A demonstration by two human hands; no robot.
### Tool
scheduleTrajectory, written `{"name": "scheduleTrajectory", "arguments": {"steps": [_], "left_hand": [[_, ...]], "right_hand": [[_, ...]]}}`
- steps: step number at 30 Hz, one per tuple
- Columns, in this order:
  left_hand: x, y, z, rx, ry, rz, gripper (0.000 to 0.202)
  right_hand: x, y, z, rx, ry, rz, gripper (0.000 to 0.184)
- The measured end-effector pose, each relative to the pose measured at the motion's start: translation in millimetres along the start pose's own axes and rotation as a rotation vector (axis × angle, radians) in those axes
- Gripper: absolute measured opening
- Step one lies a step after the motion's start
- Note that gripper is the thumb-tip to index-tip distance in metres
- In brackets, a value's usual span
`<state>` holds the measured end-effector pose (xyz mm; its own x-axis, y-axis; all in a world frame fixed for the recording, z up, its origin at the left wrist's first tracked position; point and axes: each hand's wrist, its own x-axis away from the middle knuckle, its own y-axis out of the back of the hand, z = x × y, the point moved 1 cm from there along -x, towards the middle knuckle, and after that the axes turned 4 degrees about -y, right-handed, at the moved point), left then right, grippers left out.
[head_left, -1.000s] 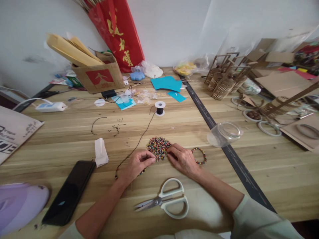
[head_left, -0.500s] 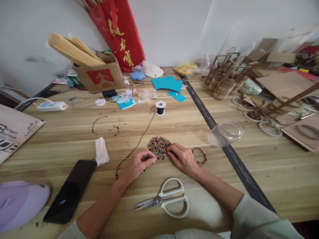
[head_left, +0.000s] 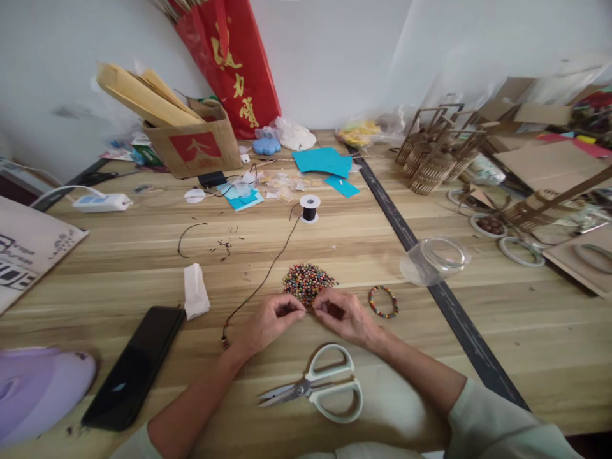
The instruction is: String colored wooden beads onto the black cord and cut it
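A pile of small multicoloured beads (head_left: 308, 280) lies on the wooden table just beyond my fingertips. My left hand (head_left: 272, 322) is closed in a pinch at the near edge of the pile, on what looks like the end of the thin black cord (head_left: 266, 274). From the spool (head_left: 310, 211) this cord runs down to my left wrist, where a few beads sit on it. My right hand (head_left: 347, 313) pinches what seems to be a single bead, its fingertips almost meeting the left ones. The bead is mostly hidden by the fingers.
Scissors (head_left: 313, 386) with pale handles lie in front of me, below both hands. A finished-looking bead bracelet (head_left: 383, 317) is right of my right hand. Left are a black phone (head_left: 134, 370) and a folded white tissue (head_left: 195, 292). A clear plastic container (head_left: 433, 261) lies farther right.
My right hand has moved left and nearer me from the pile's right side, bringing its fingertips up to the left ones. The left hand has shifted slightly right.
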<state>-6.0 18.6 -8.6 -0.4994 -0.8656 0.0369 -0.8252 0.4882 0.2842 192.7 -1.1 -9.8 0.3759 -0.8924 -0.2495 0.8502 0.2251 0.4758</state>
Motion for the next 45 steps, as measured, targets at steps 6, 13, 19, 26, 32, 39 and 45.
{"name": "scheduleTrajectory", "arguments": {"steps": [6, 13, 19, 26, 32, 39, 45], "left_hand": [[-0.1, -0.8, -5.6, -0.018, 0.006, 0.009, 0.012], [0.2, -0.9, -7.3, -0.031, 0.014, 0.012, 0.012], [-0.5, -1.1, -8.6, -0.043, 0.015, 0.016, 0.012], [0.1, -1.2, -6.1, -0.047, 0.010, 0.020, 0.013], [1.1, -2.0, -9.9, -0.082, 0.011, 0.020, 0.012], [1.5, -2.0, -12.6, -0.122, -0.009, 0.008, 0.010], [1.8, -2.6, -14.2, -0.130, -0.012, 0.008, 0.010]], "right_hand": [[0.4, -0.3, 0.3, -0.026, -0.022, 0.059, 0.008], [0.5, -1.1, 0.1, -0.045, -0.044, 0.069, 0.007], [0.8, -1.6, -1.7, -0.064, -0.064, 0.084, 0.008], [0.1, -1.5, -3.0, -0.070, -0.074, 0.101, 0.010], [0.3, -1.8, -4.9, -0.044, -0.066, 0.105, 0.011], [-0.3, 0.0, -2.7, -0.043, -0.057, 0.117, 0.013], [0.9, -0.8, -4.4, -0.055, -0.077, 0.119, 0.012]]}}
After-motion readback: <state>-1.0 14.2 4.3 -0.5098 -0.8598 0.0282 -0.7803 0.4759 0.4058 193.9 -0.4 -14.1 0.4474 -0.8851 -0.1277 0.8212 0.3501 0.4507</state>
